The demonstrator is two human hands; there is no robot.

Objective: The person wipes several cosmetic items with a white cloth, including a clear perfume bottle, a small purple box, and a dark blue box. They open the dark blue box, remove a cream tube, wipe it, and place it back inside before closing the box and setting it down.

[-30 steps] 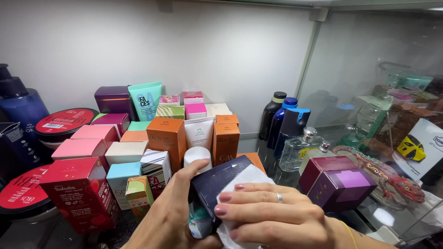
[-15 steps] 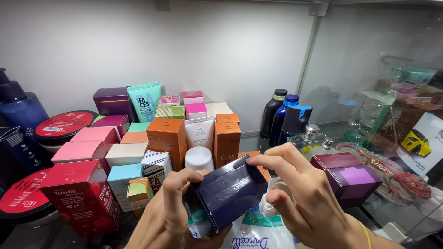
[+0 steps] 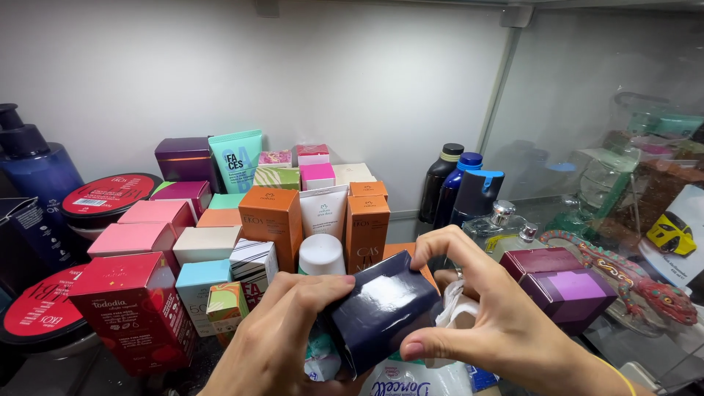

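Both my hands hold a dark navy glossy box (image 3: 378, 308) low in the middle of the view. My left hand (image 3: 282, 334) grips its left end from below and the side. My right hand (image 3: 488, 315) wraps its right end, thumb under the box and fingers arched over the top. The box is tilted, one flap edge raised. Under it lie a white plastic bag (image 3: 418, 378) and a small white-and-green packet (image 3: 321, 359).
Behind stand several cartons: orange boxes (image 3: 273, 224), a white tube (image 3: 323, 213), a red box (image 3: 132, 308), pink boxes (image 3: 139, 236). Dark bottles (image 3: 455, 187) stand at the back right, a purple box (image 3: 561, 286) at right, red-lidded tins (image 3: 110, 194) and a blue pump bottle (image 3: 37, 169) at left.
The navy box has turned from lying flat under my right hand to tilted between both hands. My right hand moved off its top to its right end.
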